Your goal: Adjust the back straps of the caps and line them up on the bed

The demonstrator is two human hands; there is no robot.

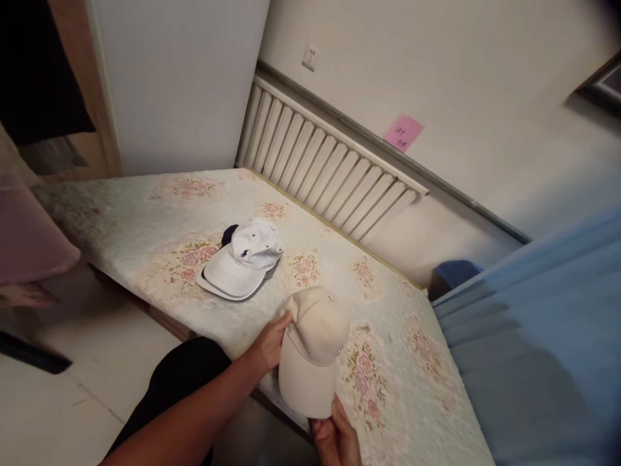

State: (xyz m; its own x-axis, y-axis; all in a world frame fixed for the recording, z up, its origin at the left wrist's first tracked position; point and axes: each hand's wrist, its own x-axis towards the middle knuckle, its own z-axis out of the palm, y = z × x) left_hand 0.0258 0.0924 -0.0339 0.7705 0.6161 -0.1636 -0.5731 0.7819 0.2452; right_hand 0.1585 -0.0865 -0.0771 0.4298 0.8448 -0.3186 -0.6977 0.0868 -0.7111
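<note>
Well, the left hand [272,343] and right hand [337,437] grasp the beige cap [317,327]; overly tight fingers [345,421] could crease its brim [307,386] (it looks soft).

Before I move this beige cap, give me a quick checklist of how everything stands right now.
1. Left hand gripping the beige cap at its side: ok.
2. Right hand holding the brim's edge: ok.
3. Beige cap apart from the white cap: ok, a gap shows.
4. White cap resting brim toward you: ok.
5. Inside of the beige cap checked: cannot tell, hidden.
</note>
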